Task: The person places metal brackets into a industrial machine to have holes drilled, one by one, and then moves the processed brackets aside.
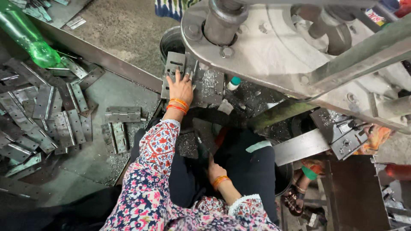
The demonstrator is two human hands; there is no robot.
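Note:
My left hand (pixel 180 87) reaches forward onto the press bed, fingers spread flat over a grey metal hinge plate (pixel 174 65) and holding it down beside a second plate (pixel 209 85) strewn with metal chips. Orange bangles circle both wrists, and both sleeves are floral. My right hand (pixel 216 172) rests low in my lap against dark trousers, fingers curled with the index finger pointing forward; nothing shows in it.
The big grey press frame (pixel 274 47) with a steel shaft overhangs the bed. A pile of hinges (pixel 51 119) lies on the left, with a green plastic bottle (pixel 30 38) above it. A small teal-capped bottle (pixel 233 83) and a dark bucket (pixel 170 42) stand near. Another person's sandalled foot (pixel 294 197) is at right.

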